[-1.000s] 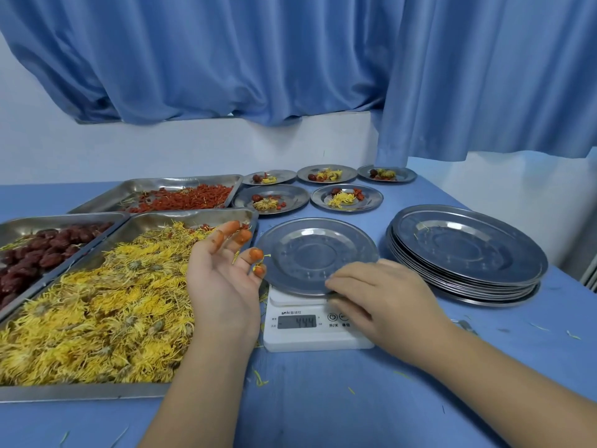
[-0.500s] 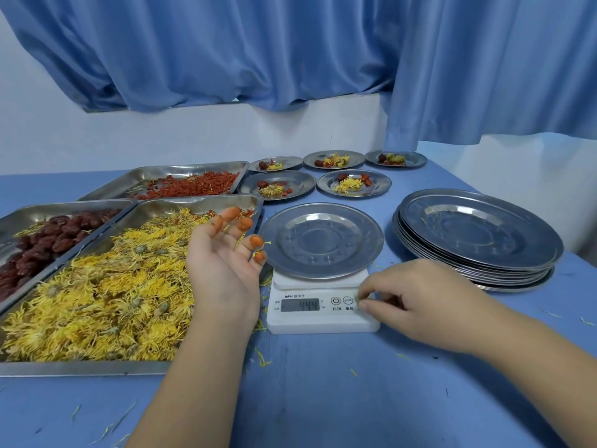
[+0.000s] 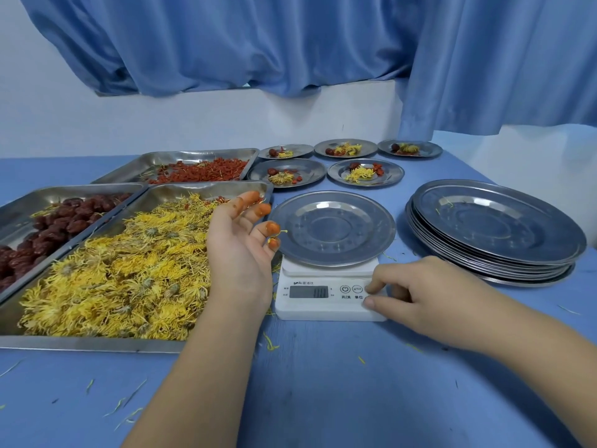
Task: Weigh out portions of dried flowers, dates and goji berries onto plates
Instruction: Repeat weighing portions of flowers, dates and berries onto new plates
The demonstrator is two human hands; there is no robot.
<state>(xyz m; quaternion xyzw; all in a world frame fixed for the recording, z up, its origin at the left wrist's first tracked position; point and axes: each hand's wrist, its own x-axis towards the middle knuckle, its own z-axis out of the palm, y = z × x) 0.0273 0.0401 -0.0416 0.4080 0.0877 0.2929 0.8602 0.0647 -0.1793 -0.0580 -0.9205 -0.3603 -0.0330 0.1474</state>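
Note:
An empty steel plate (image 3: pixel 332 229) sits on a white digital scale (image 3: pixel 310 307) whose display reads zero. My right hand (image 3: pixel 429 299) rests at the scale's right end, with a fingertip on the buttons and the thumb against the front edge. My left hand (image 3: pixel 239 250) hovers palm-up and empty beside the plate, its fingertips stained orange with a petal stuck to one. To the left lie a tray of yellow dried flowers (image 3: pixel 113 279), a tray of dates (image 3: pixel 48 227) and a tray of goji berries (image 3: pixel 200 171).
Several filled plates (image 3: pixel 365 172) stand in two rows behind the scale. A stack of empty steel plates (image 3: pixel 494 227) sits at the right. Loose petals are scattered over the blue table (image 3: pixel 323 383). A blue curtain hangs behind.
My right hand moved from the plate's front rim to the scale's right-hand buttons. The display went from 444 to zero. My left hand stayed raised.

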